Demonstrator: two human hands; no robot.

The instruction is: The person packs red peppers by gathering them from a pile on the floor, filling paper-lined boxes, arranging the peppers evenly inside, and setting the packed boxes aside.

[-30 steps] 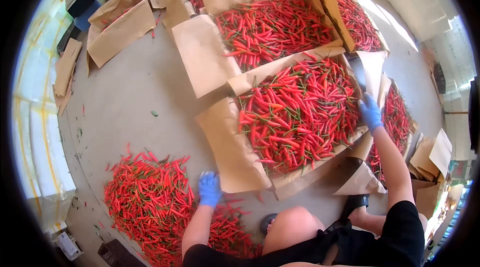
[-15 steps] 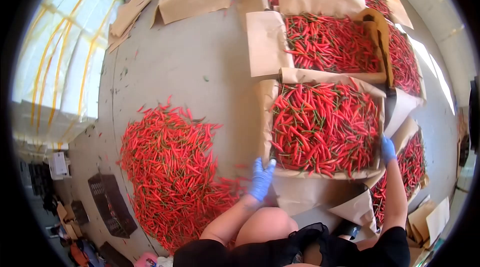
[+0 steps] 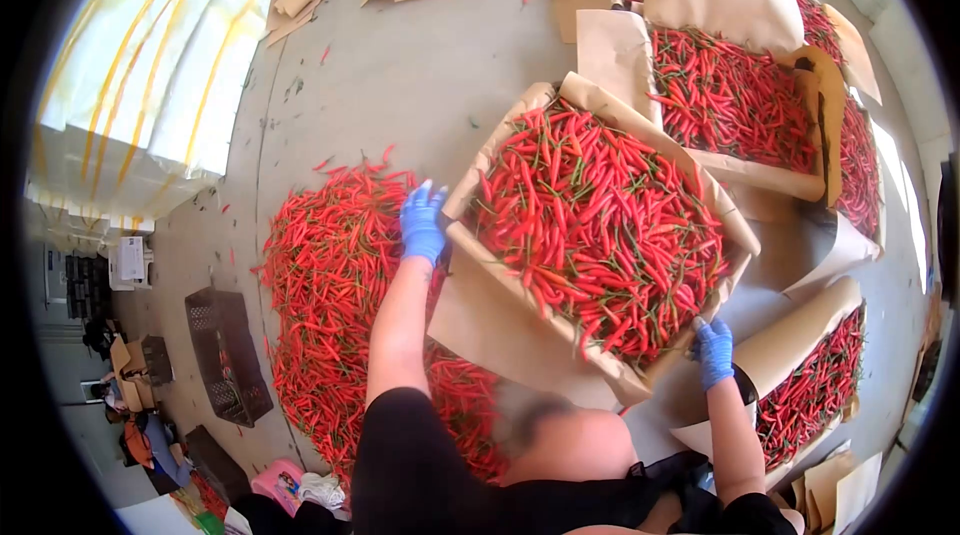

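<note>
1. Held a big brown box (image 3: 645, 143) full of red chilies (image 3: 605, 225) in the middle, turned on a slant, with one corner toward the near side.
2. Had the left grip (image 3: 423, 223), in a blue glove, at the left corner of the box, fingers bent round the edge.
3. Had the right grip (image 3: 714, 353), in a blue glove too, on the near right side of the box, fingers curled on the edge.
4. Could not make out the tightness of either hold.
5. Saw a paper flap (image 3: 490, 325) sticking out from the near left side of the box.
6. Saw a heap of chilies (image 3: 335, 305) on the grey floor (image 3: 370, 85), left of the box and near the left grip.
7. Saw more chilies in a far right box (image 3: 755, 175) and a near right box (image 3: 795, 345).
8. Saw a dark crate (image 3: 213, 330) left of the heap.
</note>
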